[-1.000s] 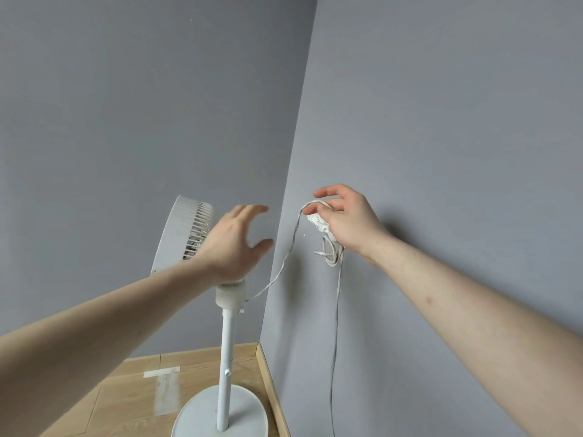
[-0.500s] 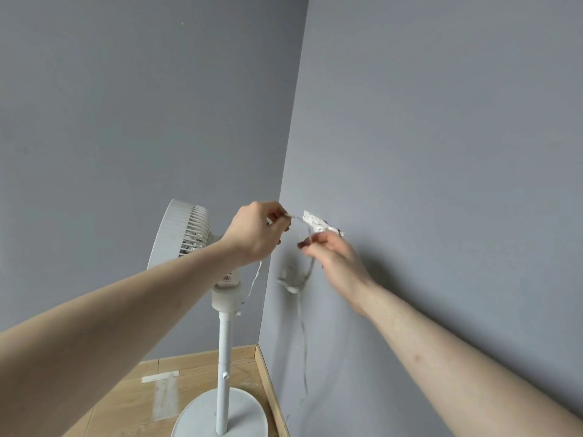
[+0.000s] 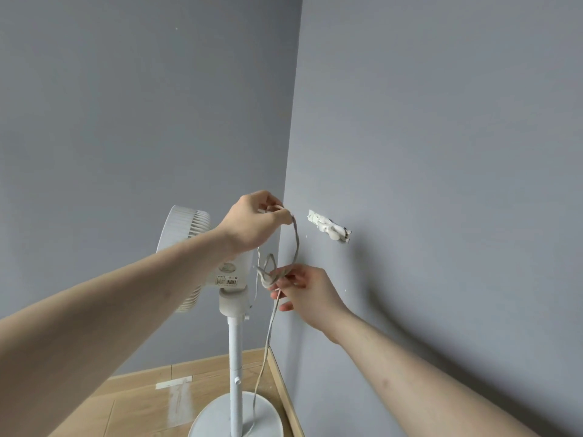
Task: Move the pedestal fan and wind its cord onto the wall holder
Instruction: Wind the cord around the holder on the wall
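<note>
1. Pedestal fan (image 3: 202,247), white, stands upright in the corner where the two grey walls (image 3: 441,152) meet; its round base (image 3: 214,417) sits on the wooden floor (image 3: 132,414), close beside the skirting of the right-hand wall, and its head faces away to the left.
2. My left hand (image 3: 255,222) is raised in front of the fan head, level with the holder but apart from it, fingers curled and pinching the cord at its upper end.
3. My right hand (image 3: 307,293) is lower, near the right-hand wall, thumb and fingers grasping a small bunch of cord loops.
4. Fan cord (image 3: 296,244), pale and thin, arcs down from my left fingers to the bunch in my right hand; another length hangs from there to the base, in front of the pole.
5. Wall holder (image 3: 331,230), a small white fitting, is fixed on the right-hand wall, above my right hand. No cord lies on it.
6. A strip of pale tape (image 3: 173,382) is stuck to the floor left of the base.
</note>
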The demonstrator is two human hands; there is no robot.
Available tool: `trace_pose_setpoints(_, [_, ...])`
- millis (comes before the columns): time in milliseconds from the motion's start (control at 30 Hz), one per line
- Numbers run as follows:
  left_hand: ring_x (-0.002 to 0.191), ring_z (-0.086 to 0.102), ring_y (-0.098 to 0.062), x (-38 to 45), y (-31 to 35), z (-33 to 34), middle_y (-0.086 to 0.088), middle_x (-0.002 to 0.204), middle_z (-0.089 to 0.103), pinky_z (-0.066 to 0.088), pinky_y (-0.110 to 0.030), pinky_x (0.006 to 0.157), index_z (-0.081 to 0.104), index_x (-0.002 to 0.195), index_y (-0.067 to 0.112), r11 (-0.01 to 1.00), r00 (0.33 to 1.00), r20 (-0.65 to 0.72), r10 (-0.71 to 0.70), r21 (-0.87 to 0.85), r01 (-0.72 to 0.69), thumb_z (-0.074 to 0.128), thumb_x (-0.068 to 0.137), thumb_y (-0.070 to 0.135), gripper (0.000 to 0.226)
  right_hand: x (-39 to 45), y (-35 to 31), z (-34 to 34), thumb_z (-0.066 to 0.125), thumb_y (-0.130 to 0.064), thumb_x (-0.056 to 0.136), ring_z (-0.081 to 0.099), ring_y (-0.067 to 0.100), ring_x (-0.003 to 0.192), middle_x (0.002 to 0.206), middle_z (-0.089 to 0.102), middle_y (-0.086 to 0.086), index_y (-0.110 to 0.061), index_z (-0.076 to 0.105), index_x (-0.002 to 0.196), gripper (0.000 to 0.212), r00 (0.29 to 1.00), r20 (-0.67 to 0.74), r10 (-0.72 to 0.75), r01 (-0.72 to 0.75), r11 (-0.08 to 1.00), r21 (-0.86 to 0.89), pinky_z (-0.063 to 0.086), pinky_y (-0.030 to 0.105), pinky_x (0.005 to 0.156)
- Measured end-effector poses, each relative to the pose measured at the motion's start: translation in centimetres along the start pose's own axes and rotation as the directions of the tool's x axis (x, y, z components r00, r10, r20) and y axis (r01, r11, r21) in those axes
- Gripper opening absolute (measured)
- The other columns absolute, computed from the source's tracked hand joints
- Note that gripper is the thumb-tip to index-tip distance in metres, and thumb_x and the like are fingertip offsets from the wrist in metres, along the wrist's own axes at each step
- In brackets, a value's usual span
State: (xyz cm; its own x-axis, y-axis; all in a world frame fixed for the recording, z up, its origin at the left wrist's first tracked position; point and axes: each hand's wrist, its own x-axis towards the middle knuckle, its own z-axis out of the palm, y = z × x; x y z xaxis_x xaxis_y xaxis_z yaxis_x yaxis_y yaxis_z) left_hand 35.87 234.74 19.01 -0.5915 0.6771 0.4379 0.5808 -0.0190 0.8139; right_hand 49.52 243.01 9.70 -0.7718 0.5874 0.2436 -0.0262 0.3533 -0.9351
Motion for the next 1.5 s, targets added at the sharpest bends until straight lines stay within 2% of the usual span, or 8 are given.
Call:
trace_pose_setpoints(200, [0.104, 0.064, -0.01, 0.4, -1.1, -1.0, 0.011, 0.108, 0.067, 0.049, -0.033, 0.1, 0.07, 0.077, 0.028, 0.872, 0.955, 0.186, 0.232, 0.396, -0.289, 0.077, 0.082, 0.05, 0.025, -0.6, 2.6, -1.6, 0.061, -0.02, 0.1, 0.07, 0.022, 0.063, 0.074, 0.073, 0.007, -0.015, 0.076, 0.09, 0.019, 0.989, -0.148, -0.013, 0.002, 0.997, -0.076, 0.063, 0.036, 0.064])
trace_pose_setpoints(367, [0.083, 0.054, -0.015, 1.0, -2.5, -2.7, 0.004, 0.108, 0.062, 0.038, -0.03, 0.076, 0.067, 0.093, 0.014, 0.7, 0.939, 0.194, 0.284, 0.627, -0.342, 0.068, 0.091, 0.05, 0.036, -1.3, 4.1, -3.2, 0.061, -0.017, 0.1, 0.069, 0.024, 0.058, 0.075, 0.071, 0.012, -0.009, 0.074, 0.088, 0.02, 0.968, -0.252, -0.019, 0.013, 1.0, -0.025, 0.062, 0.041, 0.059])
trace_pose_setpoints(767, [0.088, 0.055, -0.033, 3.8, -4.3, -6.9, -0.012, 0.09, 0.065, 0.039, -0.034, 0.072, 0.062, 0.088, 0.01, 0.867, 0.915, -0.38, 0.136, 0.493, 0.076, 0.06, 0.098, 0.047, 0.039, -4.3, 10.4, -6.7, 0.049, -0.003, 0.102, 0.066, 0.028, 0.052, 0.078, 0.068, 0.02, -0.003, 0.064, 0.089, 0.02, 0.894, -0.358, 0.268, -0.307, 0.95, -0.056, 0.06, 0.037, 0.051])
trace_pose_setpoints(933, [0.089, 0.059, -0.032, 3.5, -3.4, -5.4, -0.008, 0.088, 0.067, 0.044, -0.035, 0.073, 0.062, 0.087, 0.012, 0.889, 0.913, -0.37, 0.171, 0.457, 0.019, 0.061, 0.097, 0.048, 0.037, -4.8, 12.7, -6.8, 0.037, 0.002, 0.092, 0.045, 0.024, 0.049, 0.07, 0.057, 0.011, -0.008, 0.058, 0.082, 0.025, 0.875, -0.276, 0.397, -0.469, 0.837, -0.283, 0.045, 0.032, 0.049])
trace_pose_setpoints(1067, [0.083, 0.059, -0.029, 2.9, -1.1, -2.8, -0.004, 0.081, 0.066, 0.042, -0.032, 0.069, 0.059, 0.078, 0.018, 0.875, 0.947, -0.229, 0.224, 0.475, -0.092, 0.064, 0.093, 0.052, 0.037, -3.7, 11.7, -6.3, 0.046, -0.012, 0.086, 0.065, 0.026, 0.064, 0.094, 0.072, 0.006, -0.021, 0.063, 0.083, 0.02, 0.877, -0.162, 0.452, -0.464, 0.714, -0.524, 0.059, 0.033, 0.055])
trace_pose_setpoints(1233, [0.081, 0.06, -0.028, 2.4, 0.8, -0.2, 0.0, 0.077, 0.065, 0.051, -0.035, 0.071, 0.056, 0.072, 0.025, 0.842, 0.958, -0.111, 0.266, 0.511, -0.174, 0.066, 0.09, 0.055, 0.036, -1.4, 4.8, -3.4, 0.057, -0.009, 0.071, 0.065, 0.016, 0.1, 0.115, 0.067, -0.003, -0.03, 0.06, 0.103, 0.038, 0.953, -0.047, 0.298, -0.301, 0.929, -0.215, 0.054, 0.043, 0.096])
trace_pose_setpoints(1333, [0.082, 0.06, -0.027, 2.5, 1.2, 0.7, 0.004, 0.076, 0.063, 0.046, -0.033, 0.068, 0.057, 0.074, 0.025, 0.849, 0.96, -0.095, 0.264, 0.495, -0.184, 0.066, 0.09, 0.054, 0.035, -0.1, 0.2, -3.2, 0.061, 0.002, 0.082, 0.06, 0.0, 0.105, 0.12, 0.064, -0.015, -0.032, 0.056, 0.123, 0.053, 0.975, -0.098, 0.199, -0.191, 0.978, 0.086, 0.048, 0.032, 0.097])
trace_pose_setpoints(1500, [0.084, 0.062, -0.022, 2.4, 1.5, 1.3, 0.007, 0.078, 0.065, 0.046, -0.03, 0.069, 0.061, 0.077, 0.023, 0.881, 0.967, -0.038, 0.25, 0.423, -0.211, 0.068, 0.09, 0.054, 0.035, 1.4, -3.2, -3.4, 0.073, -0.018, 0.086, 0.064, -0.003, 0.107, 0.112, 0.074, -0.017, -0.032, 0.062, 0.123, 0.041, 0.995, -0.029, 0.1, -0.099, 0.995, 0.022, 0.044, 0.03, 0.098])
